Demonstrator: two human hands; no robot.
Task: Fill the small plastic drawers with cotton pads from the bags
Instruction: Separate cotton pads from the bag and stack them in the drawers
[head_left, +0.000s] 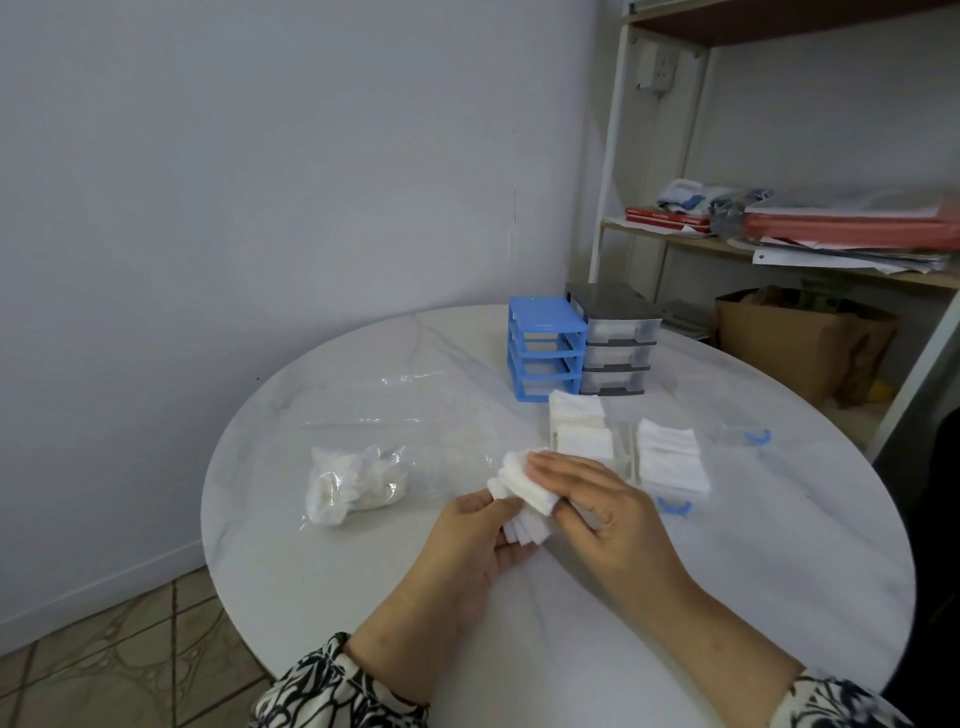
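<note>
My left hand (470, 540) holds a stack of white square cotton pads (524, 493) from below, thumb curled over its near edge. My right hand (597, 506) lies over the top of the same stack, fingers fairly straight. Behind the hands, two clear pulled-out drawers lie on the table, one (579, 436) and another (670, 457) with a blue handle, both holding white pads. A clear plastic bag (358, 480) with more pads lies to the left. The blue drawer frame (545, 345) stands with open slots beside a grey drawer unit (615, 338).
All of it rests on a round white marble table (363, 571). Another clear drawer with a blue handle (737, 431) lies at the right. An empty clear bag (405, 405) lies flat behind the full one. A shelf with papers (831, 234) and a cardboard box (795, 338) stand behind.
</note>
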